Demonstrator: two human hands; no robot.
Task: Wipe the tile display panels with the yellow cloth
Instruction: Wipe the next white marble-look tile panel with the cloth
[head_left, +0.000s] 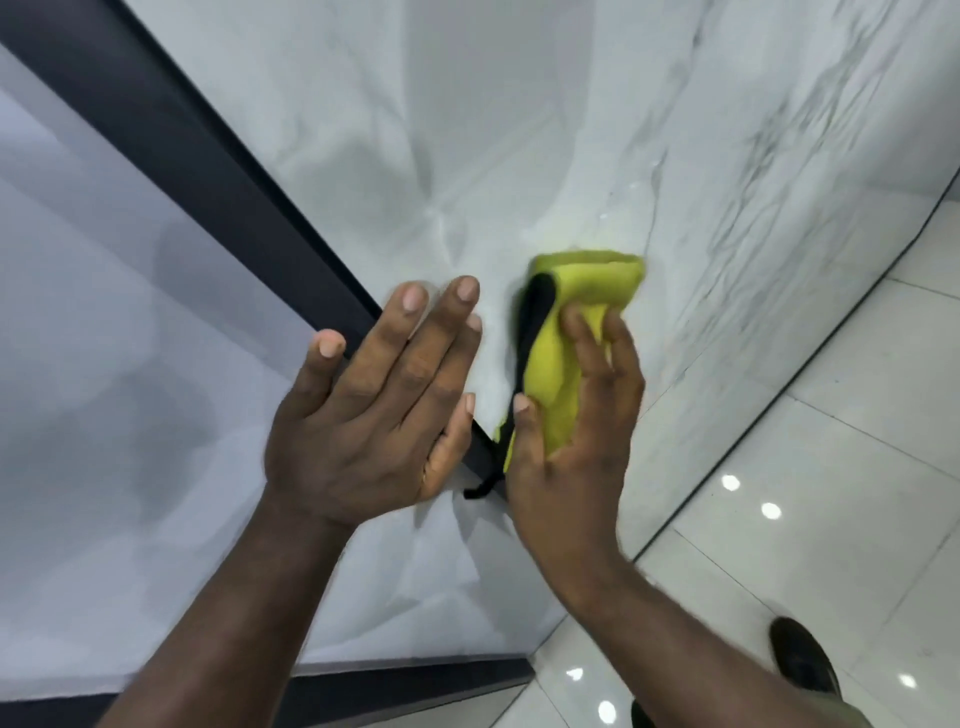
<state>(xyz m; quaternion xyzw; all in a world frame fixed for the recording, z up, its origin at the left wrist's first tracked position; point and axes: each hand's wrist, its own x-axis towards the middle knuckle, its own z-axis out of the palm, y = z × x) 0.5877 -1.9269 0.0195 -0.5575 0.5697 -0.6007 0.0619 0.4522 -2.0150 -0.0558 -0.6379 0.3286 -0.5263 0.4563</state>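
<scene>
A white marble-veined tile display panel (519, 130) fills the upper middle. My right hand (571, 441) presses a folded yellow cloth (582, 291) with a black edge against it, thumb and fingers curled round the cloth. My left hand (384, 405) lies flat with straight fingers against the panel, across the black frame strip (208, 171) that divides it from a plainer grey panel (104, 364) on the left.
A glossy white tiled floor (831, 467) lies to the right and below, with ceiling lights reflected in it. A dark shoe (805, 660) stands on it at the lower right. A black base rail (415, 680) runs under the panels.
</scene>
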